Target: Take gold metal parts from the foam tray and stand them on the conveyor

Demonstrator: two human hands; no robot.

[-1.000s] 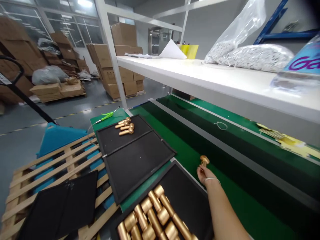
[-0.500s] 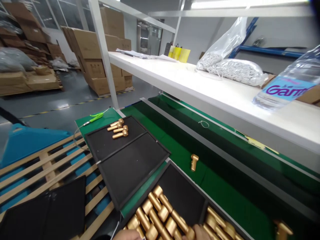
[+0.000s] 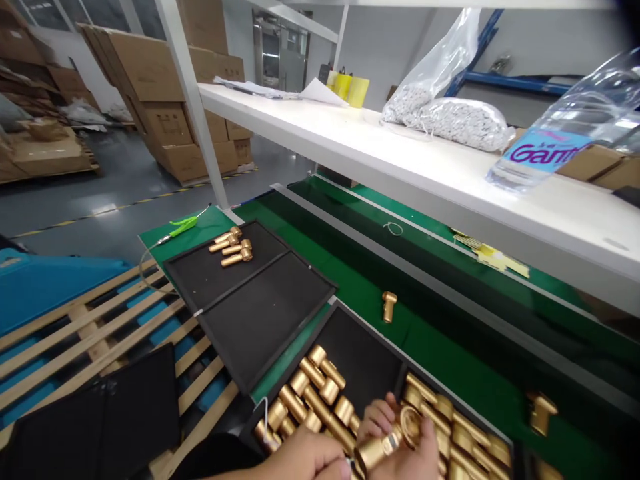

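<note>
Far left of both hands, a blue pallet jack [image 3: 55, 287], its frame partly under a wooden pallet [image 3: 93, 333]. A flat black tray [image 3: 140, 387] lies on the slats, left of the left hand. Beyond it, ahead and left of the hands, a bright green tool [image 3: 183, 226] rests on the corner of a green table [image 3: 213, 219], a thin hose trailing from it over the edge. Just right of the tool, a divided black tray [image 3: 260, 320] carries four small gold pieces [image 3: 237, 256] in its far compartment, lying side by side.

Nearer, directly before the hands, a second divided tray [image 3: 367, 340]: rows of gold pieces [image 3: 320, 400] packed heads against shafts, on both sides of the divider. Left hand [image 3: 307, 457] low in view, thumb at the near end of one gold part [image 3: 373, 453]; whether it pinches that end or some small thing against it, cannot tell. Right hand [image 3: 417, 460] closed around the same part, fingers behind, thumb side by the round head; part held tilted above the tray, head toward the right.

Beyond the right hand, a lone gold piece [image 3: 389, 310] on a green belt [image 3: 435, 340]. Further right of that hand, another [image 3: 541, 415], blurred. Above, on a white shelf [image 3: 350, 133], a water bottle [image 3: 537, 157].
</note>
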